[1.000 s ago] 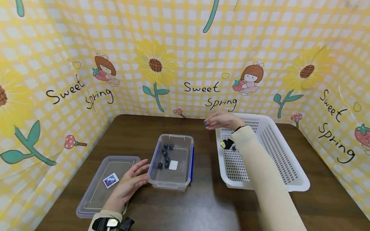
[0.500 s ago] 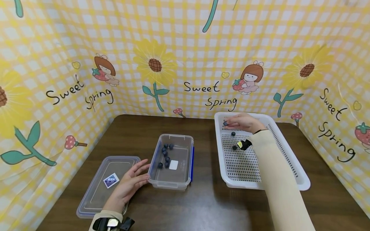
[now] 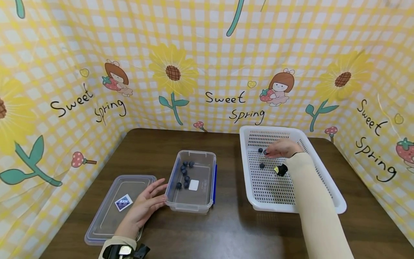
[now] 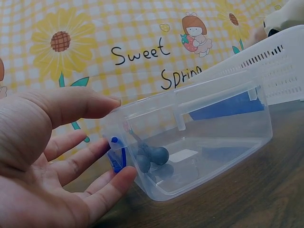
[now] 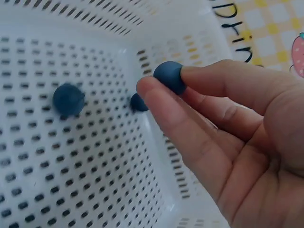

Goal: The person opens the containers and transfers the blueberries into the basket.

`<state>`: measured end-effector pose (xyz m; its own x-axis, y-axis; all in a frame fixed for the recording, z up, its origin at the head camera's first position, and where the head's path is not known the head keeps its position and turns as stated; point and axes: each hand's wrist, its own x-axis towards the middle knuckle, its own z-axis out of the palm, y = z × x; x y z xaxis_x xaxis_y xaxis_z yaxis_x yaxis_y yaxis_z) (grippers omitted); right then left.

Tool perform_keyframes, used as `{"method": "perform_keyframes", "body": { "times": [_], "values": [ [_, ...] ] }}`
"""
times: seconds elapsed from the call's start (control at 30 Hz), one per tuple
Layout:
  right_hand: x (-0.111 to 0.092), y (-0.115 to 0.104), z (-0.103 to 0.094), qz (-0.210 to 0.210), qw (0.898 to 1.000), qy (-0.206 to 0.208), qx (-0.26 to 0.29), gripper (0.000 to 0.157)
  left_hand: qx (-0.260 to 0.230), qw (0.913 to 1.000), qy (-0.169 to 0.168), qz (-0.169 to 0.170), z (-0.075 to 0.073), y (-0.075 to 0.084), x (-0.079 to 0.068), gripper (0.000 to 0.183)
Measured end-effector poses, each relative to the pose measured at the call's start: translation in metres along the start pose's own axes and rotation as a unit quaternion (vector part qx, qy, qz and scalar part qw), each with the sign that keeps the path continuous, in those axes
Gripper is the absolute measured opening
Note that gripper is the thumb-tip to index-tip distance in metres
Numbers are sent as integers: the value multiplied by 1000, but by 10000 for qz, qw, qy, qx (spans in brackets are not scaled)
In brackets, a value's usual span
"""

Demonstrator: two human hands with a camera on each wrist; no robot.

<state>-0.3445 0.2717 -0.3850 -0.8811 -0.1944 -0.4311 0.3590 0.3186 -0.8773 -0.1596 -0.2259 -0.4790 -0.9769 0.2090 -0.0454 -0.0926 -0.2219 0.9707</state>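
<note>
My right hand (image 3: 282, 148) is over the far part of the white basket (image 3: 249, 187), pinching a blueberry (image 5: 169, 77) between thumb and fingertips. Two more blueberries lie on the basket floor; the right wrist view shows one blueberry (image 5: 69, 100) out in the open and the other partly behind the fingers. At the clear plastic box (image 3: 207, 201), my left hand (image 3: 143, 207) touches the near left corner with relaxed, spread fingers. Several blueberries (image 3: 184, 172) lie along the left side inside that box, beside a white square label (image 3: 193, 185).
A clear lid (image 3: 105, 225) with a blue and white sticker lies on the brown table (image 3: 181, 237), left of the box and partly under my left hand. A blue latch (image 3: 215, 185) hangs on the box's right side. Patterned cloth (image 3: 207, 64) rises behind the table.
My right hand, pinching the blueberry, has moved right from the basket's left rim, then down over its floor. My left hand and the box have stayed in place.
</note>
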Motion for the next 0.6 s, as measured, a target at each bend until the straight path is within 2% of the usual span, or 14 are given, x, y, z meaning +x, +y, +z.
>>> {"method": "perform_keyframes", "body": {
  "times": [0.23, 0.43, 0.6],
  "values": [
    [0, 14, -3, 420, 9986, 170, -272, 31, -43, 10000, -16, 15, 0, -1, -1, 64],
    [3, 19, -5, 424, 9981, 200, -410, 38, 38, 10000, 40, -4, 0, 0, -1, 65],
    [0, 8, -3, 298, 9992, 40, -274, 47, 4, 10000, 8, 32, 0, 0, 0, 63]
  ]
}}
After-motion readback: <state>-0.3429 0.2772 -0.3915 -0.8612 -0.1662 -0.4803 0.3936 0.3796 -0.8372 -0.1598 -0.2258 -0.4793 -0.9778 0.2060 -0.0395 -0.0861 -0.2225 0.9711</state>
